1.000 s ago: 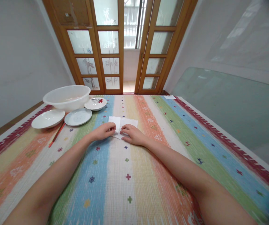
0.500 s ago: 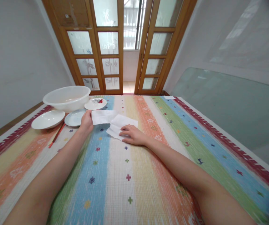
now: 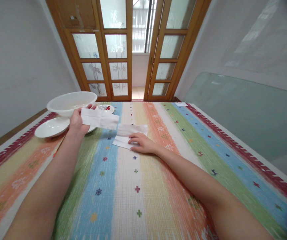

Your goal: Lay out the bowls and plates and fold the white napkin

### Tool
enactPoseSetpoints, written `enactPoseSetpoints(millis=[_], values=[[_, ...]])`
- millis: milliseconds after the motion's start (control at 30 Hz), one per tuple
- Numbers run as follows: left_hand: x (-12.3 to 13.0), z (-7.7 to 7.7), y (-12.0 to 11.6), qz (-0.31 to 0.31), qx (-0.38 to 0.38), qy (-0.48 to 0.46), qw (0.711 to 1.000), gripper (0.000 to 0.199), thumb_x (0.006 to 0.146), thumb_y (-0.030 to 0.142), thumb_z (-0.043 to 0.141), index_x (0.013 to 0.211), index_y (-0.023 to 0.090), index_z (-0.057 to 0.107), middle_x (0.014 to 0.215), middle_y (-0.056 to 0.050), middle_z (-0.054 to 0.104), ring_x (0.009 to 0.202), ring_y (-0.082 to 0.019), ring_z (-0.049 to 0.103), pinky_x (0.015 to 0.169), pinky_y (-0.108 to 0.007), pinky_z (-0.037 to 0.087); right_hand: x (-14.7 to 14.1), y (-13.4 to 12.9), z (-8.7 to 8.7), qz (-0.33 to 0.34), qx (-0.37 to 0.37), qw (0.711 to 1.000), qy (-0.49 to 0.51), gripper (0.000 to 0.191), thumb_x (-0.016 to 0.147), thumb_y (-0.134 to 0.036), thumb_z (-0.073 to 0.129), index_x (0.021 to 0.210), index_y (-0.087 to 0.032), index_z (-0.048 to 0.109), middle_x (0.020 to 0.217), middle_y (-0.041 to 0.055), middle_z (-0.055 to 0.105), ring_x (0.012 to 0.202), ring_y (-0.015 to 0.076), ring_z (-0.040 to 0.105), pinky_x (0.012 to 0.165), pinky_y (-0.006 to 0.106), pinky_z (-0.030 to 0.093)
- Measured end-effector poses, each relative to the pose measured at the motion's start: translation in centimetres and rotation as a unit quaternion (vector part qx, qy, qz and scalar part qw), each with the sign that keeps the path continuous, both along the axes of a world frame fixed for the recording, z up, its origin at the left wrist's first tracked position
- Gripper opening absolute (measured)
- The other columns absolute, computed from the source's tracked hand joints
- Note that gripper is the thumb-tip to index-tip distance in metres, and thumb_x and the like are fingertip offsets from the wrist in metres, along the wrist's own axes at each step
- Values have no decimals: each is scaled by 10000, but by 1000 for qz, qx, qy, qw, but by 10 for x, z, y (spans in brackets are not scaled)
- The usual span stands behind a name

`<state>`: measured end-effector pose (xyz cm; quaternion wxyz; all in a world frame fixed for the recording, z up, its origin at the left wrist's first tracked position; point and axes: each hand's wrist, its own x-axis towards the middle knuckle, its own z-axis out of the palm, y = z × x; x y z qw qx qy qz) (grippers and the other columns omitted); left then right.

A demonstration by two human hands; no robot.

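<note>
My left hand (image 3: 78, 120) is raised over the plates, palm partly turned up. It holds one end of a white strip of tissue (image 3: 99, 119), which stretches to the right above the cloth. My right hand (image 3: 142, 143) lies on a second white tissue (image 3: 127, 141), flat and creased on the table, its fingers loosely bent and apart. The strip's right end comes close to this tissue; I cannot tell if the two touch. Behind my left hand, a pale plate (image 3: 91, 129) is mostly hidden.
A large white basin (image 3: 70, 103) stands at the back left. Near it are a white dish (image 3: 52, 127), a plate with a red pattern (image 3: 108, 108) and a thin red-tipped stick (image 3: 58, 146), partly hidden by my forearm. A striped cloth (image 3: 138, 200) covers the table.
My left hand has moved left and up, turning its palm upward and drawing the tissue strip with it. It now covers most of the pale plate. My right hand has stayed in place.
</note>
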<state>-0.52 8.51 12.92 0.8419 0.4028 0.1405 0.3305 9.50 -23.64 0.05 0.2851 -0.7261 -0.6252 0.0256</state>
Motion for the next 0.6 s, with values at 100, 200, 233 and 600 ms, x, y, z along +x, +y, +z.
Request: enactPoseSetpoints(millis=[100, 200, 233, 600], values=[[-7, 13, -3, 2, -29, -2, 1000, 171, 888, 201, 474, 936, 166, 635, 944, -86, 761, 972, -237, 742, 937, -405, 597, 5, 4, -6, -24, 39, 995, 92, 421, 933, -389, 672, 1321, -232, 633, 1356, 117, 633, 1253, 265, 577, 1098, 474, 425], [-13, 23, -7, -6, -30, -20, 999, 135, 892, 197, 478, 893, 171, 611, 992, -81, 759, 1000, -227, 739, 963, -400, 590, 12, 7, -11, -91, 78, 972, 203, 483, 948, -365, 638, 1402, -218, 560, 1327, 127, 639, 1148, 228, 630, 1047, 440, 484], [-15, 26, -8, -7, -30, -26, 999, 131, 892, 194, 473, 878, 175, 602, 997, -78, 758, 1013, -225, 736, 968, -401, 590, 14, 8, -13, -109, 85, 963, 231, 487, 955, -361, 625, 1414, -218, 546, 1314, 127, 640, 1126, 219, 637, 1038, 431, 492], [-32, 47, -37, -63, -7, -48, 997, 99, 874, 209, 557, 781, 220, 589, 955, -43, 760, 1067, -231, 725, 944, -392, 610, 26, 15, -19, -168, 127, 920, 331, 354, 920, -438, 652, 1205, -229, 654, 1207, 83, 680, 1044, 208, 638, 997, 406, 484]])
